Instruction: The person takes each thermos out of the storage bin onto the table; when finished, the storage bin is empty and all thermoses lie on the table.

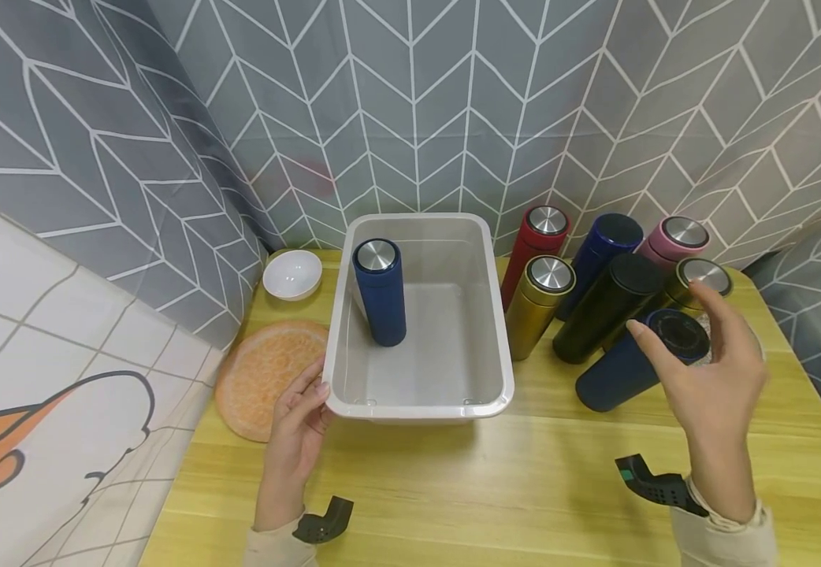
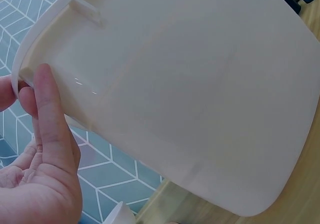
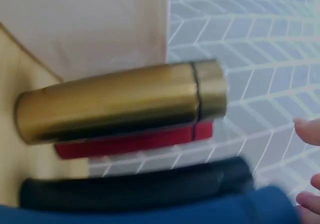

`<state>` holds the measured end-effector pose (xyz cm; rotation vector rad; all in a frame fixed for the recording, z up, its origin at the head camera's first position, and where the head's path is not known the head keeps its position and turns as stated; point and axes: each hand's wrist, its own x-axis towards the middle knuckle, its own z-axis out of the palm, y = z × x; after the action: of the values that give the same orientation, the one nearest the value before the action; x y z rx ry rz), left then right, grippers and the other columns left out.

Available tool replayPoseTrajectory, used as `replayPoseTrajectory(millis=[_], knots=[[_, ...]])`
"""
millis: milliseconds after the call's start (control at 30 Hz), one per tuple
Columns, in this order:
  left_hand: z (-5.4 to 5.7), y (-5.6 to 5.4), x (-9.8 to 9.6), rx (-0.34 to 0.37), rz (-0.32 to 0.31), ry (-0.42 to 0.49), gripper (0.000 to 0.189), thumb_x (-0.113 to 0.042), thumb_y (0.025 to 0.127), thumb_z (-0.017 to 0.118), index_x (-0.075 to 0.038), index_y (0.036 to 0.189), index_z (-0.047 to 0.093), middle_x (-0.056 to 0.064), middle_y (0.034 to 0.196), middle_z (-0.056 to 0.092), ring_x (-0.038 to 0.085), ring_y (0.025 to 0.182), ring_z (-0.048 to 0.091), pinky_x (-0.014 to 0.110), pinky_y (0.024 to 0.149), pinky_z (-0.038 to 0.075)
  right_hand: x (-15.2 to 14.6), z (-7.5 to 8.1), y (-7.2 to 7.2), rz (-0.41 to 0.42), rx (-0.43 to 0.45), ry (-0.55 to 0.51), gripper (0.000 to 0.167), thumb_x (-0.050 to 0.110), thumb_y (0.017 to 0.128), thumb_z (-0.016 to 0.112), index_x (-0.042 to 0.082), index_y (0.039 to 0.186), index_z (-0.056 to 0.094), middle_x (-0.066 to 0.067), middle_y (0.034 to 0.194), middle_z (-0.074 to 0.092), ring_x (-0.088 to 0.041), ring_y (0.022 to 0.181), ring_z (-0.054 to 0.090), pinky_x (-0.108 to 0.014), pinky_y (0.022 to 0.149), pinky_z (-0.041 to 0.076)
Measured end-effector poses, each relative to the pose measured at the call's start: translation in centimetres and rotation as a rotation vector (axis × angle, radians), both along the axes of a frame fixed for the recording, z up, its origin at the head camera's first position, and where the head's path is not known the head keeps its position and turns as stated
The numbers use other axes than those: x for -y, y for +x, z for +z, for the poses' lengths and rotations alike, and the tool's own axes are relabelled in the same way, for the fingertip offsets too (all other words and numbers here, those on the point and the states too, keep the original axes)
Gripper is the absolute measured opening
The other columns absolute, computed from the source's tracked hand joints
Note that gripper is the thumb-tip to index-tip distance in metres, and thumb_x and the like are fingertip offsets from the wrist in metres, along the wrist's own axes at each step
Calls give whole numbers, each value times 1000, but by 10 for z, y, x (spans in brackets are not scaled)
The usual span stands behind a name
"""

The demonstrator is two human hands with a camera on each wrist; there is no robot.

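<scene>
A light grey plastic bin [image 1: 417, 410] stands mid-table, and a blue thermos bottle [image 1: 385, 307] with a silver lid stands inside, toward its left wall. My left hand [image 1: 297, 429] pinches the rim at the front left corner, thumb outside and fingers beneath, as the left wrist view also shows. My right hand [image 1: 722, 386] hovers with thumb and forefinger spread wide around the top of a dark blue bottle [image 1: 619, 374]. In the right wrist view, fingertips [image 3: 307, 131] show beyond that blue bottle's cap [image 3: 272, 206], with nothing held.
Right of the bin stand a gold bottle [image 1: 524, 319], a red bottle [image 1: 526, 250], a black bottle [image 1: 602, 311], a purple-blue bottle [image 1: 598, 248], a pink bottle [image 1: 662, 244] and another gold-brown one. To the left are a white bowl [image 1: 293, 276] and an orange round mat [image 1: 258, 394].
</scene>
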<state>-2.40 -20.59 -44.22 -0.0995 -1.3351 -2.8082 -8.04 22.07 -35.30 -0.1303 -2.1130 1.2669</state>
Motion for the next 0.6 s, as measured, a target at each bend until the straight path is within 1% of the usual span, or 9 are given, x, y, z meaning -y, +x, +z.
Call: replayPoseTrajectory(millis=[67,100,133,200,300,367,467,600], knots=[[0,0,0,-1,0,3,46,10,99,37,-9,129,65,1,115,73,7,96,72,14,76,60,8,8,-2,57,-13,40,68,-4,70,85,9,133,65,6,135,65,-2,130,56,-18,117,41],[0,0,0,-2,0,4,46,10,99,37,-9,129,65,1,115,73,7,96,72,14,76,60,12,13,-3,91,-5,56,68,-4,70,85,9,133,65,5,137,64,-2,131,55,-17,116,41],[1,0,0,-3,2,2,46,11,99,37,-9,129,65,1,114,73,7,96,72,14,76,60,17,18,-4,122,20,71,67,-3,71,86,11,133,65,6,138,63,0,131,54,-14,115,40],[2,0,0,-6,4,-1,46,11,99,37,-9,129,65,1,111,73,7,95,72,13,75,60,26,27,-5,216,71,106,67,-2,73,85,12,135,63,6,142,60,2,133,52,-9,113,38],[4,1,0,-11,8,-5,46,12,98,37,-8,130,64,1,106,73,6,92,71,12,74,59,42,40,-7,345,94,151,63,-2,76,84,12,134,64,6,143,60,4,133,51,-6,112,38],[5,1,0,-14,12,-7,45,12,98,38,-8,130,64,0,103,72,6,89,70,12,73,59,53,48,-10,429,75,168,59,-3,76,83,10,131,65,5,142,61,4,132,52,-7,111,38],[6,1,0,-7,18,-21,45,12,98,39,-7,129,64,0,100,72,5,87,70,12,72,59,71,60,-12,546,30,180,56,-7,76,82,7,128,67,-1,140,63,1,132,54,-9,112,40],[9,1,1,28,46,-44,44,11,97,40,-9,127,66,-1,98,72,5,85,71,12,70,59,94,75,-15,667,37,235,57,-1,78,83,13,130,66,-3,141,62,-5,133,54,-13,112,42]])
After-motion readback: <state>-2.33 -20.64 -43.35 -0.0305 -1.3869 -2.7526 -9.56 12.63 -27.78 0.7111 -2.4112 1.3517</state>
